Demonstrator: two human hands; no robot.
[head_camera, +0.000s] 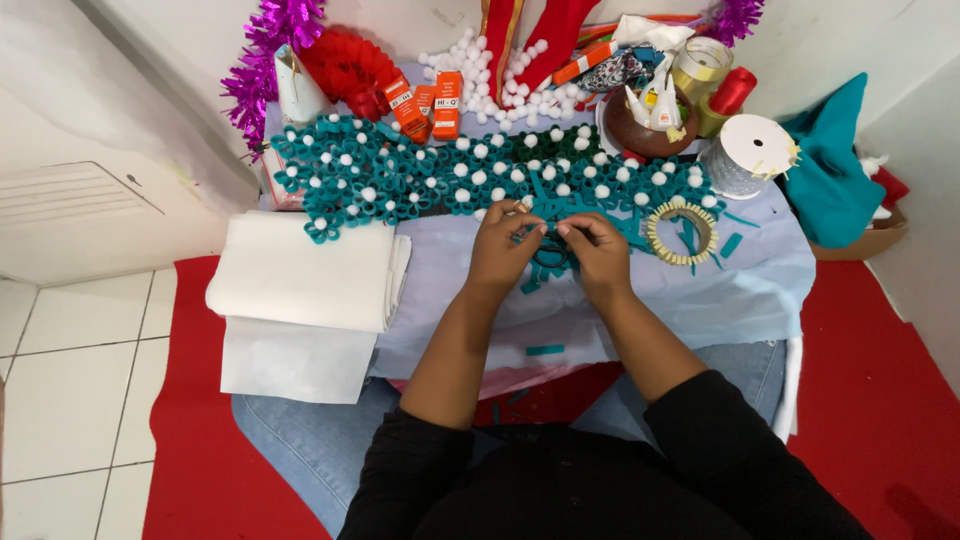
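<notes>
My left hand (503, 245) and my right hand (597, 252) meet over a pale blue work board (760, 290) on my lap. Together they pinch a small teal felt flower piece (549, 251) between their fingertips. Loose teal felt strips (545, 350) lie around and below the hands. Just beyond the fingers stretches a wide mat of teal felt flowers with white pompom centres (420, 170).
Folded white fabric (300, 275) lies at left. A ring of small clothespins (683, 233) and a white ribbon spool (750, 150) sit at right. Orange glue boxes (430, 103), white pompoms (500, 70), a brown bowl of glue tubes (650, 125), purple tinsel (262, 60) and teal cloth (835, 170) crowd the back.
</notes>
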